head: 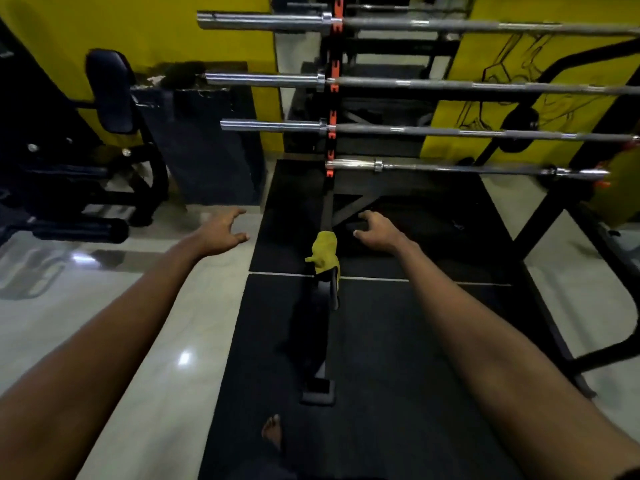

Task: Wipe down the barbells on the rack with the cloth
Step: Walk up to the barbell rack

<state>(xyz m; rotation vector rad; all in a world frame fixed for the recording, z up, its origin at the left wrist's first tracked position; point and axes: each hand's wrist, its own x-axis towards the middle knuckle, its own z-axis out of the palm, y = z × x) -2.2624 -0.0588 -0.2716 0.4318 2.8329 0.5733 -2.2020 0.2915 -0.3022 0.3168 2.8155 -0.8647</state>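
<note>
Four barbells (450, 131) horiz, left-right on rack (333, 98); both hands (221, 230) spread, empty; cloth (325, 252) btwn.

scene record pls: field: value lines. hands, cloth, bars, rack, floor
left hand: open, empty, fingers spread, held over the pale tile floor
right hand: open, empty, just right of the cloth, not touching it
cloth: yellow, draped over the rack's low base bar, between the hands
barbells: four in clear view, horizontal, stacked; lowest barbell shortest; another partly visible at the top edge
rack: black upright with orange hooks
black mat: under the rack
wiping: not started
</note>
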